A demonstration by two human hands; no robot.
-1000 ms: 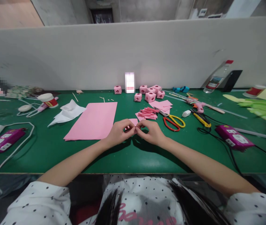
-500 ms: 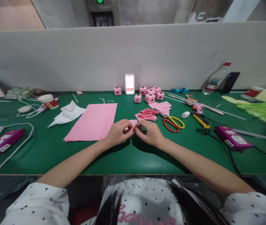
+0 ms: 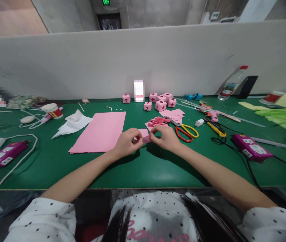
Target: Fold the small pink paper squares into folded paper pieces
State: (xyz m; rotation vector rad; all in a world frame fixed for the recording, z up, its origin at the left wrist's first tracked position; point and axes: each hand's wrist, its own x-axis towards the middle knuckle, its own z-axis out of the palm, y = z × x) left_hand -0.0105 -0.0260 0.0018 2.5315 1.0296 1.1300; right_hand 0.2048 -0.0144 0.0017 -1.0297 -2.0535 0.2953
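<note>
A small piece of pink paper (image 3: 145, 136) is held between my two hands, a little above the green table. My left hand (image 3: 128, 143) pinches its left side between thumb and fingers. At the right end, the thumb and forefinger of my right hand (image 3: 166, 137) close on its edge. Just behind my right hand lies a pile of pink paper strips (image 3: 158, 121). Scissors (image 3: 186, 131) with one red and one yellow handle rest to the right. Left of my left hand are large pink paper sheets (image 3: 100, 132).
Several pink paper cubes (image 3: 161, 106) stand by the grey partition (image 3: 82, 64), near an upright phone (image 3: 139, 90). A pink glue gun (image 3: 212, 115), a yellow cutter (image 3: 216, 129) and a purple power box (image 3: 251, 148) lie right. Crumpled white paper (image 3: 74, 122) and a paper cup (image 3: 52, 110) sit left.
My right hand has moved slightly right, away from my left. More of the pink paper now shows between them. The view has shifted slightly.
</note>
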